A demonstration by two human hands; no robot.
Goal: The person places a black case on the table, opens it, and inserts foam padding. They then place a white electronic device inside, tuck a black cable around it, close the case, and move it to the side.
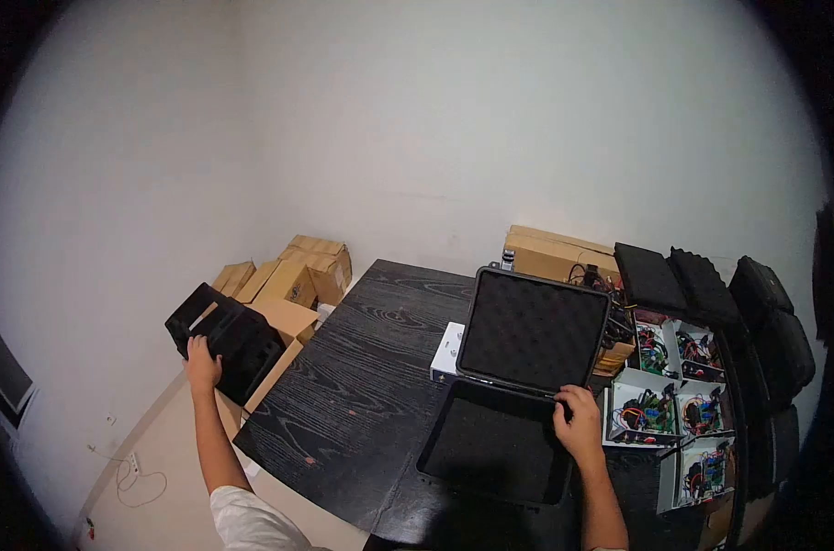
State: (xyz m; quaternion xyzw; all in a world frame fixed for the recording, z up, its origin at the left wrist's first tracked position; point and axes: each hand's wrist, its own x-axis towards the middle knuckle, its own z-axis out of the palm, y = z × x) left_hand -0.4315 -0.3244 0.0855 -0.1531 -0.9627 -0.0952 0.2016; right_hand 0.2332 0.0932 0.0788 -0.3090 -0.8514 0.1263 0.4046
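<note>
My left hand (204, 364) reaches out past the table's left edge and grips a black foam insert (242, 347) with rectangular cut-outs. The insert is tilted over an open cardboard box (285, 316). An open black hard case (495, 443) lies on the dark table, its lid (535, 331) raised and lined with egg-crate foam. My right hand (579, 424) holds the right side of this case near the hinge, fingers curled on its rim. The bottom of the case is dark and partly in shadow.
A white box (447, 351) stands left of the lid. Several white open housings (645, 406) with wired circuit boards sit at the right, beside black foam pieces (651, 275) and black cases (773, 335). Cardboard boxes (318, 264) stand behind left; a power strip (134, 464) lies on the floor.
</note>
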